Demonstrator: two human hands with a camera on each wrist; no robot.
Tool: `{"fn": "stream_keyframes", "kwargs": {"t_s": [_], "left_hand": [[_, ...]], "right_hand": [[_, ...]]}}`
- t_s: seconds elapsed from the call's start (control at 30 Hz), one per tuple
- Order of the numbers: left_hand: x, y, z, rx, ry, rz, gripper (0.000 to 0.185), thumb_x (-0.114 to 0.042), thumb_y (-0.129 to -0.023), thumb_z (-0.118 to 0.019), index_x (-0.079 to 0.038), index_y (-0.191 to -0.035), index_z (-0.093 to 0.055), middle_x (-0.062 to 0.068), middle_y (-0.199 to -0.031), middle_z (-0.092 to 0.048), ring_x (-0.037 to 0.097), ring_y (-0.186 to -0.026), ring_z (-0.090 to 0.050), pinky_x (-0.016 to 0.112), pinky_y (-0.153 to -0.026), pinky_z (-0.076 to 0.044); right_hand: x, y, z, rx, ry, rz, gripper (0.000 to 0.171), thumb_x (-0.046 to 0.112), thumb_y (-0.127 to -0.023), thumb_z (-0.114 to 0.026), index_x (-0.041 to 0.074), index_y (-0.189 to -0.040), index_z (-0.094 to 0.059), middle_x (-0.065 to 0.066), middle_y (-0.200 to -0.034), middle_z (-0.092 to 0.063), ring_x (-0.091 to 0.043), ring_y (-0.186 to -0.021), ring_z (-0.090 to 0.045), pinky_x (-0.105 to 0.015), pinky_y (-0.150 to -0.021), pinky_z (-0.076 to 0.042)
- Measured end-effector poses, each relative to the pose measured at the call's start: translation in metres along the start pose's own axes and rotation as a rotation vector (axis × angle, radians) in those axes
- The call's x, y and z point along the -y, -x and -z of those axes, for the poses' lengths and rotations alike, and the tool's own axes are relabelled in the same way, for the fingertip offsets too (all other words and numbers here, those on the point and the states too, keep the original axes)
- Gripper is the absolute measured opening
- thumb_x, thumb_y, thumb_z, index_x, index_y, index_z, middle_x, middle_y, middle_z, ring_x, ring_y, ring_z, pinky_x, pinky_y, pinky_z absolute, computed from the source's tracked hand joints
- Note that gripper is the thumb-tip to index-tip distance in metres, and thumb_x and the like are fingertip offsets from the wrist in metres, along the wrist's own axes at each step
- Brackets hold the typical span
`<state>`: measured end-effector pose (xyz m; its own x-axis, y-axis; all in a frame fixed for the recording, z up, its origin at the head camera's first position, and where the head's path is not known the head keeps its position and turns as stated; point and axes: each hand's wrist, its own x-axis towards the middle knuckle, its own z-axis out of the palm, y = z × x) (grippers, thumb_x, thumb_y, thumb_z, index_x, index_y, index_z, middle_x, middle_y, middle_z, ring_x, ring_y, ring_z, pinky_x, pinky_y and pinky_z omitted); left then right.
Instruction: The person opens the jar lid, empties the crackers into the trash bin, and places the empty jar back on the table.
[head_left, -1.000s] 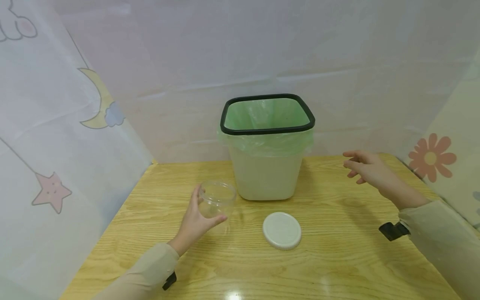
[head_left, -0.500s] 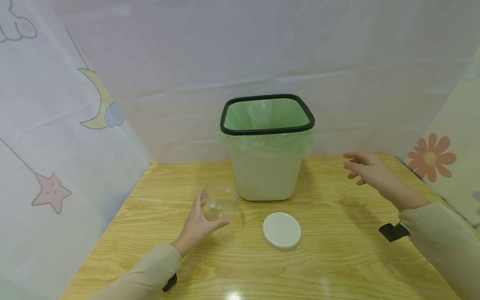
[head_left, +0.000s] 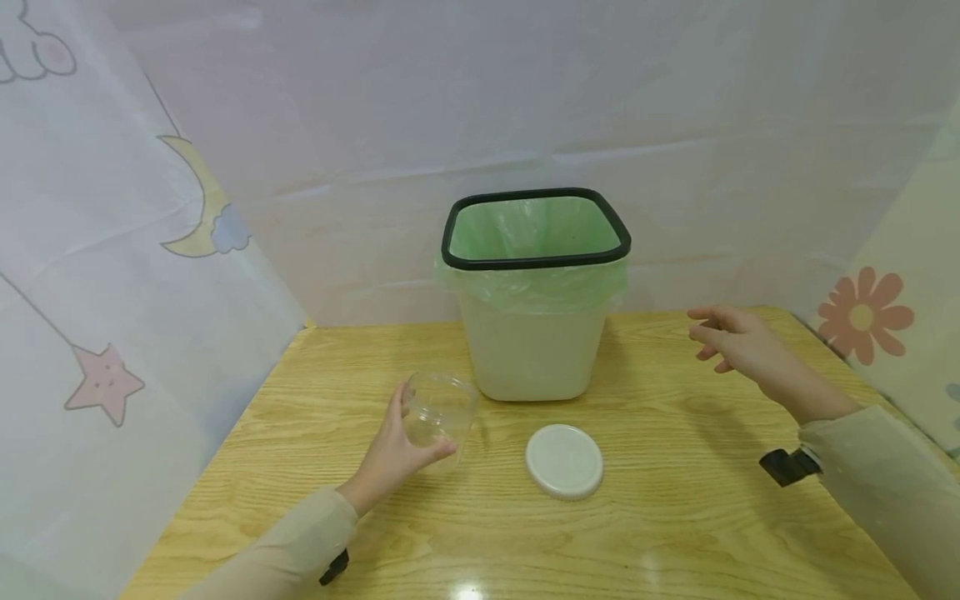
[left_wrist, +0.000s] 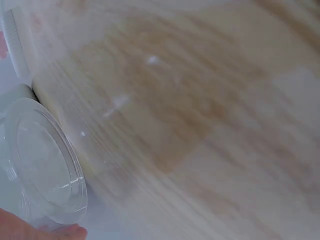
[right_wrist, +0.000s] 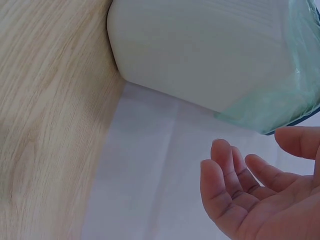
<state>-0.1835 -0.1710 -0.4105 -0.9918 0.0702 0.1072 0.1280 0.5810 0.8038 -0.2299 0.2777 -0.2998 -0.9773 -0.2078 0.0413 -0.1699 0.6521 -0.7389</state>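
Note:
My left hand [head_left: 397, 454] grips a clear plastic jar [head_left: 441, 408] round its side, thumb at the front and fingers behind. The jar has no lid on and leans, its wide round mouth uppermost. Close up in the left wrist view, the jar's rim [left_wrist: 75, 185] lies at the left, with a fingertip [left_wrist: 72, 232] below it. To its right a round white lid [head_left: 564, 461] lies flat on the table. Off to the right, my right hand [head_left: 738, 337] hovers with loosely bent fingers and holds nothing; the right wrist view shows the same hand [right_wrist: 265, 200] beside the bin.
A white trash bin [head_left: 534, 350] with a black rim ring and a green bag liner [head_left: 536, 287] stands at the back middle of the wooden table [head_left: 675, 533]. Behind it hangs a pale cloth wall [head_left: 360, 125], with printed side panels left and right.
The jar in my left hand has tipped over a little and shifted slightly right and lower. My right hand, the lid and the bin have stayed put.

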Motion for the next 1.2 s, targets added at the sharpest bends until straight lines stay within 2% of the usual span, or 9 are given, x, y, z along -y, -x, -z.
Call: {"fn": "stream_keyframes", "kwargs": {"t_s": [0.13, 0.3, 0.47, 0.67, 0.9, 1.0, 1.2], "left_hand": [[0.000, 0.003, 0.004, 0.021, 0.004, 0.006, 0.119, -0.036, -0.074, -0.086, -0.005, -0.154, -0.004, 0.016, -0.158, -0.021, 0.044, -0.139, -0.026, 0.065, -0.104, -0.030], [0.002, 0.007, 0.008, 0.056, 0.073, 0.049, 0.118, -0.033, -0.074, -0.086, -0.007, -0.155, -0.004, 0.012, -0.159, -0.018, 0.045, -0.141, -0.019, 0.065, -0.104, -0.028], [0.004, 0.009, 0.012, 0.083, 0.125, 0.069, 0.118, -0.031, -0.073, -0.087, -0.005, -0.154, -0.005, 0.014, -0.159, -0.017, 0.047, -0.141, -0.017, 0.063, -0.106, -0.026], [0.006, 0.013, 0.016, 0.098, 0.132, 0.094, 0.116, -0.026, -0.073, -0.088, -0.002, -0.153, -0.007, 0.019, -0.158, -0.019, 0.050, -0.139, -0.018, 0.064, -0.106, -0.026], [0.011, 0.017, 0.020, 0.118, 0.130, 0.083, 0.118, -0.017, -0.071, -0.089, 0.001, -0.152, -0.005, 0.023, -0.156, -0.018, 0.051, -0.139, -0.019, 0.067, -0.105, -0.025], [0.013, 0.018, 0.021, 0.135, 0.147, 0.076, 0.120, -0.017, -0.071, -0.089, 0.000, -0.152, -0.002, 0.024, -0.157, -0.016, 0.050, -0.140, -0.017, 0.067, -0.106, -0.022], [0.018, 0.021, 0.024, 0.167, 0.139, 0.062, 0.123, -0.018, -0.071, -0.089, -0.002, -0.153, 0.002, 0.026, -0.156, -0.013, 0.050, -0.139, -0.020, 0.067, -0.106, -0.022]], "right_hand": [[0.001, 0.001, 0.000, 0.004, 0.003, 0.005, 0.057, 0.028, -0.106, -0.035, -0.012, -0.146, -0.025, -0.033, -0.129, -0.045, -0.012, -0.086, -0.056, -0.031, -0.067, -0.052], [0.001, 0.001, -0.001, 0.006, 0.007, 0.017, 0.058, 0.027, -0.107, -0.035, -0.013, -0.146, -0.024, -0.034, -0.129, -0.045, -0.014, -0.087, -0.057, -0.032, -0.067, -0.052], [0.000, 0.002, -0.003, 0.002, 0.008, 0.019, 0.057, 0.027, -0.107, -0.035, -0.013, -0.146, -0.024, -0.034, -0.128, -0.045, -0.025, -0.092, -0.058, -0.033, -0.067, -0.052], [-0.001, 0.002, -0.004, -0.001, 0.013, 0.016, 0.057, 0.027, -0.107, -0.035, -0.013, -0.146, -0.025, -0.033, -0.128, -0.045, -0.026, -0.092, -0.058, -0.033, -0.066, -0.052], [-0.004, 0.003, -0.005, 0.003, 0.018, 0.016, 0.057, 0.027, -0.107, -0.036, -0.013, -0.146, -0.026, -0.034, -0.128, -0.046, -0.023, -0.090, -0.059, -0.032, -0.066, -0.052], [-0.006, 0.003, -0.006, 0.007, 0.017, 0.017, 0.057, 0.027, -0.107, -0.036, -0.013, -0.145, -0.026, -0.034, -0.127, -0.046, -0.021, -0.089, -0.059, -0.033, -0.066, -0.052], [-0.008, 0.002, -0.007, 0.012, 0.012, 0.002, 0.056, 0.026, -0.106, -0.037, -0.014, -0.145, -0.026, -0.034, -0.127, -0.047, -0.021, -0.088, -0.059, -0.033, -0.065, -0.053]]}}
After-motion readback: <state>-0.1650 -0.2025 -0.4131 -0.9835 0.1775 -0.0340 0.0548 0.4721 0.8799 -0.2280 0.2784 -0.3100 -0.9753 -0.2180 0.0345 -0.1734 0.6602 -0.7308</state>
